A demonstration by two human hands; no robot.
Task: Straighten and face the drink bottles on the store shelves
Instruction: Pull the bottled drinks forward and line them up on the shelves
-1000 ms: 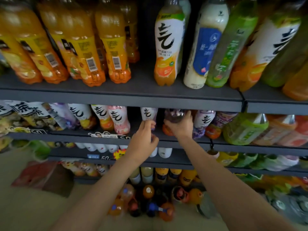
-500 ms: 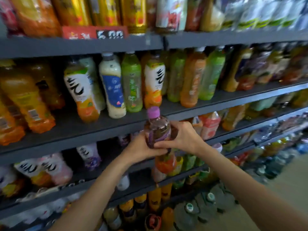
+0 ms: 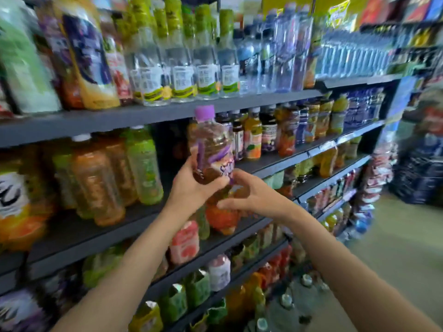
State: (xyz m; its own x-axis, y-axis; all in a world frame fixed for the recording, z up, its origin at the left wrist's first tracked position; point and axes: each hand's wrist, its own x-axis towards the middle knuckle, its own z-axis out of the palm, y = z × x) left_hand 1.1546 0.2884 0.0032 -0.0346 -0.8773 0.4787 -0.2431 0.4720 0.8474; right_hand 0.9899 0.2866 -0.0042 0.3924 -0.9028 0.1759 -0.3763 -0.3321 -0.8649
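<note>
A purple-capped bottle [image 3: 211, 142] of brownish drink with a purple-and-white label stands upright in the air in front of the dark shelves. My left hand [image 3: 191, 188] grips its lower body from the left, with fingers wrapped around it. Lower down, my right hand [image 3: 249, 195] holds it from the right, and its fingers curl under the label. The bottle's base is hidden behind my hands. Behind the bottle, a dark gap [image 3: 172, 144] shows in the row on the middle shelf.
Green and orange bottles [image 3: 141, 168] stand left of the gap, small juice bottles [image 3: 268, 133] to its right. Clear bottles [image 3: 182, 68] fill the shelf above. A pink bottle [image 3: 185, 243] and more drinks sit on lower shelves. Floor and stacked goods [image 3: 419, 178] lie at right.
My hands have taken the purple-capped bottle off a lower shelf and raised it. The view has swung up and to the right along the aisle.
</note>
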